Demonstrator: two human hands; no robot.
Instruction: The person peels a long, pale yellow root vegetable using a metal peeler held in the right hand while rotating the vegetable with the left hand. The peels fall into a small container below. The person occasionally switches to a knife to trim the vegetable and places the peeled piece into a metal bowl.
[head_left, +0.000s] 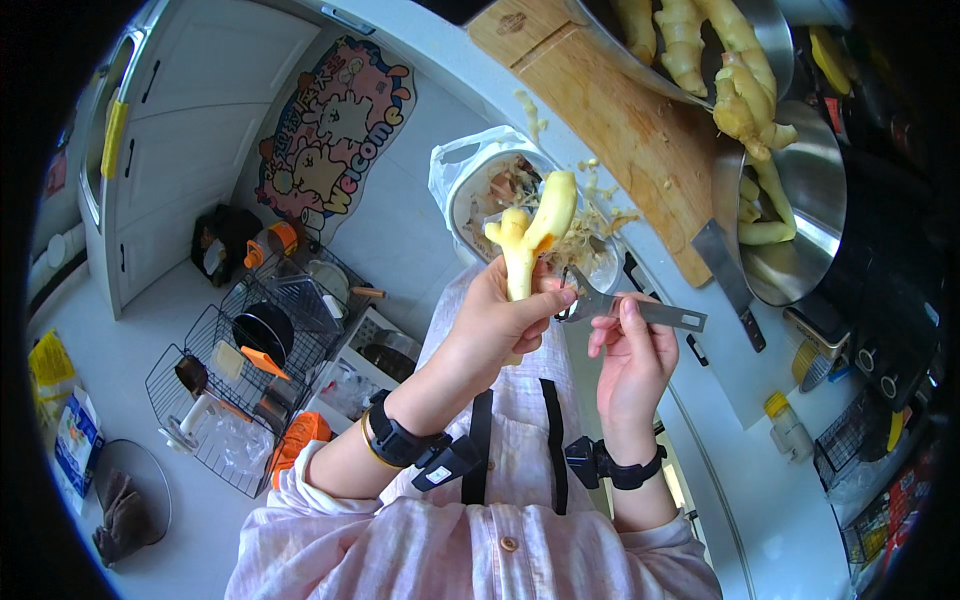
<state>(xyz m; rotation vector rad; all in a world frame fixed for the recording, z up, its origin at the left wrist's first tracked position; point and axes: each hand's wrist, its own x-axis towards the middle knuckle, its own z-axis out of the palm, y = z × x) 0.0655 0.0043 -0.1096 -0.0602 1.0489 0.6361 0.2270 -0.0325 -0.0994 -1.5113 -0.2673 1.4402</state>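
Note:
My left hand (517, 307) grips a peeled, forked piece of ginger root (551, 214), its branches pointing up and away from me. A small orange-brown patch shows near the fork. My right hand (637, 337) pinches the handle of a metal peeler (652, 309) between thumb and fingers. The peeler's head is at my left thumb, close under the ginger. Beneath the ginger stands a waste bin (459, 214) lined with a white plastic bag, full of peelings. More ginger (739, 105) lies on the rim of a steel bowl, and peeled pieces (772, 202) sit in another steel bowl (821, 225).
On the counter at right, a wooden cutting board (615, 112) lies beside a cleaver (724, 277). Scraps of peel (592, 176) lie along the counter edge. A yellow-lidded jar (787, 424) stands nearer me. At left are a wire dish rack (217, 330) and a patterned floor mat (337, 127).

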